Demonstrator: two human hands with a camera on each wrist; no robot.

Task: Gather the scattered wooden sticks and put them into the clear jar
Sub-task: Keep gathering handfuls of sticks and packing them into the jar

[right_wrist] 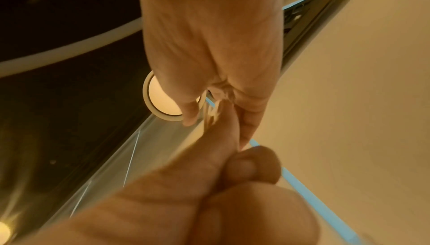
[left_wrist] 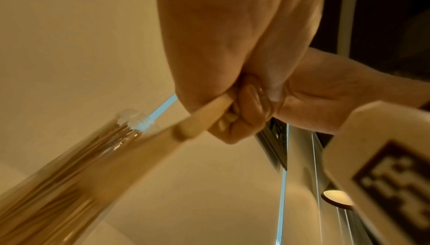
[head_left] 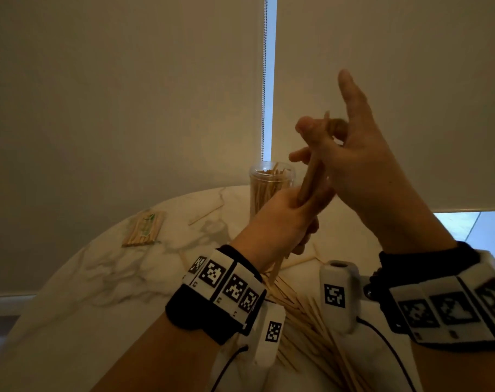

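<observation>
Both hands are raised above the marble table (head_left: 99,278) and share one bundle of wooden sticks (head_left: 311,176). My left hand (head_left: 297,210) grips the bundle's lower part, with stick ends poking out below the fist. Higher up, my right hand (head_left: 325,137) pinches the top of the bundle, its index finger pointing straight up. Behind the hands stands the clear jar (head_left: 270,182), upright, lidless and packed with sticks. In the left wrist view the left hand's fingers (left_wrist: 242,116) curl round the bundle (left_wrist: 202,116), with the jar (left_wrist: 93,157) close beside it. The right wrist view is blurred.
Many loose sticks (head_left: 305,315) lie fanned on the table under my wrists. A single stick (head_left: 206,215) lies left of the jar. A wrapped packet of sticks (head_left: 144,229) sits at the table's far left. Roller blinds with a bead chain (head_left: 264,80) hang behind.
</observation>
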